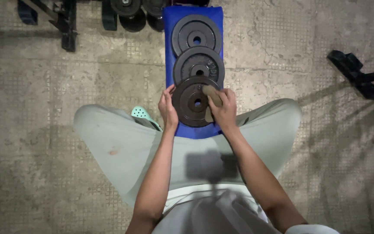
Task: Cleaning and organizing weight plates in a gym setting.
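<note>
Three black round weight plates lie in a row on a blue padded bench (pixel 171 43). On the nearest plate (pixel 190 104), my left hand (pixel 167 108) grips the left rim. My right hand (pixel 224 108) presses a small brown cloth (pixel 211 96) against that plate's right side. The middle plate (pixel 198 66) and the far plate (pixel 196 34) lie untouched beyond it.
I sit astride the bench in pale grey trousers, with a mint green clog (pixel 141 114) by my left leg. More black plates (pixel 130 13) and a dark rack frame (pixel 61 21) stand at the top left. A black metal stand (pixel 360 76) lies on the concrete floor at right.
</note>
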